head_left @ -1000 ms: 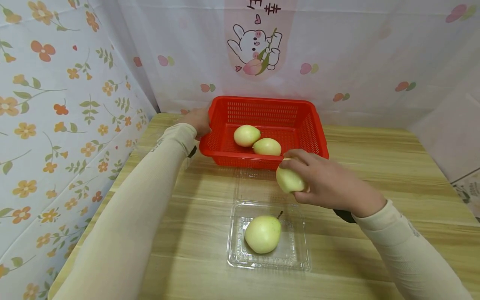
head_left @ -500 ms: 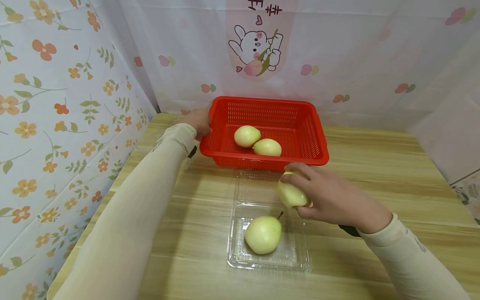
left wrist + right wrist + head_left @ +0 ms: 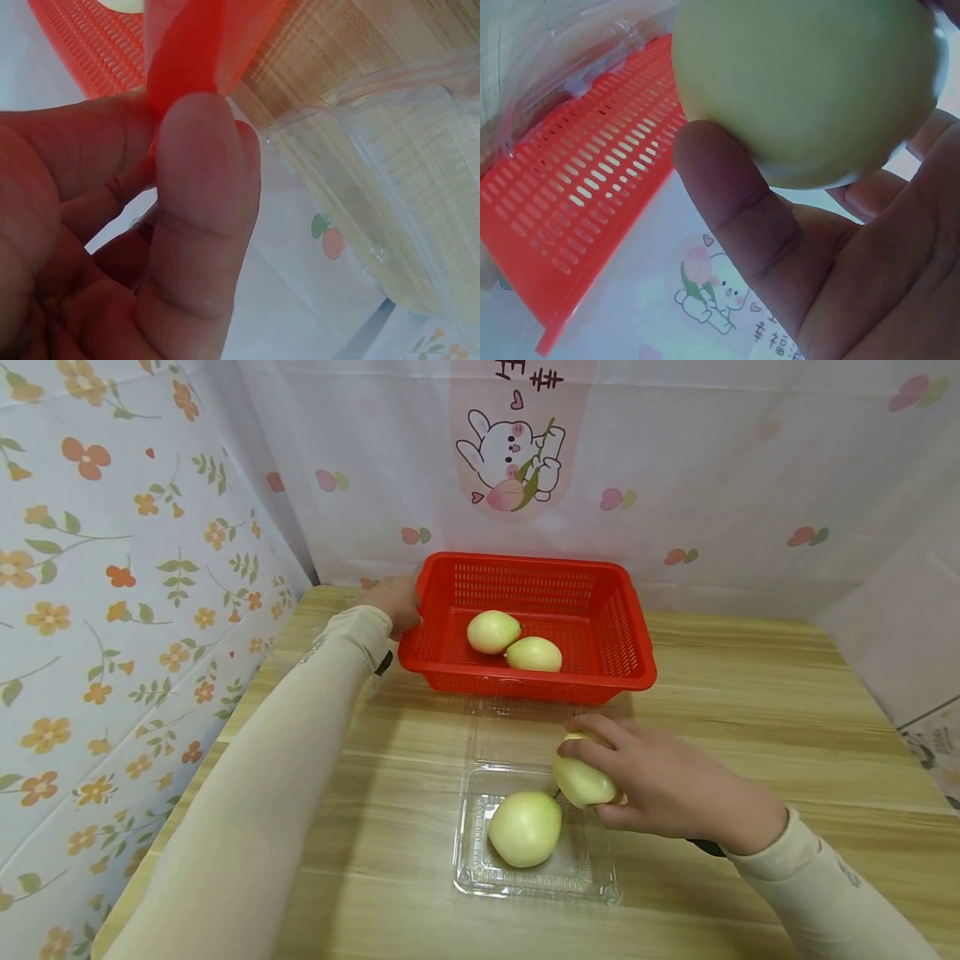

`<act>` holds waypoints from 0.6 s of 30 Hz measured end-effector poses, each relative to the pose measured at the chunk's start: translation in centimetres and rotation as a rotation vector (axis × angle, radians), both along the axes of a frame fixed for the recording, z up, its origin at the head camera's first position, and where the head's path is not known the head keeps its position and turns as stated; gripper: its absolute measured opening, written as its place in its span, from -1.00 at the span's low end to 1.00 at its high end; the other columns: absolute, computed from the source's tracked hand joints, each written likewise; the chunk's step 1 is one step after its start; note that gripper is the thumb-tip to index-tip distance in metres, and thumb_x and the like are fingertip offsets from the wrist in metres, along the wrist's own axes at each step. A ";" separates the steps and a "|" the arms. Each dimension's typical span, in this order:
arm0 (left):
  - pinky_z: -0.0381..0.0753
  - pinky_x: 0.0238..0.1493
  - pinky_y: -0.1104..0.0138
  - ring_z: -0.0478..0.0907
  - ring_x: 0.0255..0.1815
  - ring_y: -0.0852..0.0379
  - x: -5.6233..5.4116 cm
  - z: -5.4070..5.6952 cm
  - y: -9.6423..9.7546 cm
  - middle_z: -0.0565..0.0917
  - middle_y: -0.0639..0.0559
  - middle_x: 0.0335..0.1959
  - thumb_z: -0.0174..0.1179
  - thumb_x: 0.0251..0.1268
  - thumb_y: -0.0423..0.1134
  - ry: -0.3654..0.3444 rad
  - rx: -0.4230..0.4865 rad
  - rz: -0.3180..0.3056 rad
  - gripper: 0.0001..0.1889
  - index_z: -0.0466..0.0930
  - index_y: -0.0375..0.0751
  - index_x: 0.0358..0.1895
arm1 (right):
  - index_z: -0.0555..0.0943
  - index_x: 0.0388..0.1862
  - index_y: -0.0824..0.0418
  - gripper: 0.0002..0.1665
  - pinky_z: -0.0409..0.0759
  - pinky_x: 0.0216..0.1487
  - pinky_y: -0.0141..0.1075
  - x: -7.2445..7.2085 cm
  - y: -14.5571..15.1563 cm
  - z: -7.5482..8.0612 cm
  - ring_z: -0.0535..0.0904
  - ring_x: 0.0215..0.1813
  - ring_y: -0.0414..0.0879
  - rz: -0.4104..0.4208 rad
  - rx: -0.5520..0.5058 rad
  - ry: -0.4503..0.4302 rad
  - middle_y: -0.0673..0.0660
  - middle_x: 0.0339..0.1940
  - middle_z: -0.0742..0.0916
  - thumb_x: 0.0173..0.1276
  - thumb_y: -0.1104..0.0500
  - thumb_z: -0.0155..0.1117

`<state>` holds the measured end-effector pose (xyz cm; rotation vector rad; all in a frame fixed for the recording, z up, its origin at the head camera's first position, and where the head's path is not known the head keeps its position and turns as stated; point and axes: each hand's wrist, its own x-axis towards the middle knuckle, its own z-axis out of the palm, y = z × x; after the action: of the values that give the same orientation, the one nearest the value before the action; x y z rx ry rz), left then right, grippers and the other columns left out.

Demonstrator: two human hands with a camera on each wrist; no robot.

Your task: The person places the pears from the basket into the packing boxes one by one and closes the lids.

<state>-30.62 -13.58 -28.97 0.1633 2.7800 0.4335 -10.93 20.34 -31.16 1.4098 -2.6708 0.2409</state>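
Observation:
My right hand (image 3: 660, 777) grips a pale yellow-green pear (image 3: 583, 777), thumb and fingers round its sides, over the right part of an open clear plastic clamshell box (image 3: 468, 860). Another pear (image 3: 525, 829) sits in that box, close beside the held one. In the right wrist view the held pear (image 3: 810, 82) fills the upper part above my thumb. At the back left, my left hand (image 3: 397, 602) pinches the rim of a red plastic basket (image 3: 525, 681) between thumb and fingers, plain in the left wrist view. Two pears (image 3: 493, 632) lie inside the basket.
The clamshell's lid (image 3: 510, 735) lies unfolded toward the basket's front. Another clear plastic container (image 3: 397, 150) appears beside my left hand in the left wrist view. A printed curtain (image 3: 712, 468) hangs behind the wooden table (image 3: 750, 693), and a floral one (image 3: 112, 635) at left.
My right hand has brought the pear from the basket's front edge down toward me, over the clamshell. My left hand stays on the basket rim.

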 end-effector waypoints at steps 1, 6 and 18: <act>0.60 -0.52 0.35 0.55 -0.59 0.08 0.0 0.0 0.0 0.44 0.03 -0.71 0.07 0.33 -0.42 -0.003 -0.001 0.000 -0.70 0.41 -0.18 -0.63 | 0.54 0.17 0.02 -0.34 0.64 -0.13 -0.08 0.1 0.0 -0.1 0.61 -0.02 0.01 0.005 0.002 0.001 0.07 0.21 0.55 0.01 0.07 0.46; 0.60 -0.52 0.35 0.57 -0.60 0.09 0.0 -0.1 0.0 0.45 0.04 -0.72 0.08 0.33 -0.42 -0.001 -0.001 0.001 -0.69 0.42 -0.18 -0.63 | 0.54 0.16 0.03 -0.33 0.66 -0.13 -0.08 0.7 -0.1 -0.5 0.60 0.05 0.07 0.027 0.012 -0.005 0.11 0.21 0.55 -0.01 0.07 0.47; 0.59 -0.54 0.35 0.61 -0.56 0.02 0.1 0.0 0.1 0.47 0.02 -0.71 0.08 0.34 -0.40 0.014 -0.016 -0.005 -0.70 0.45 -0.20 -0.62 | 0.53 0.14 -0.01 -0.28 0.61 -0.28 -0.20 1.7 -0.8 -1.4 0.56 -0.17 -0.08 0.065 0.027 -0.025 0.01 0.10 0.54 -0.09 0.03 0.53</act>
<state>-30.52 -13.49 -28.95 0.1703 2.7954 0.4098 -9.27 19.57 -32.58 1.5126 -2.6609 0.2314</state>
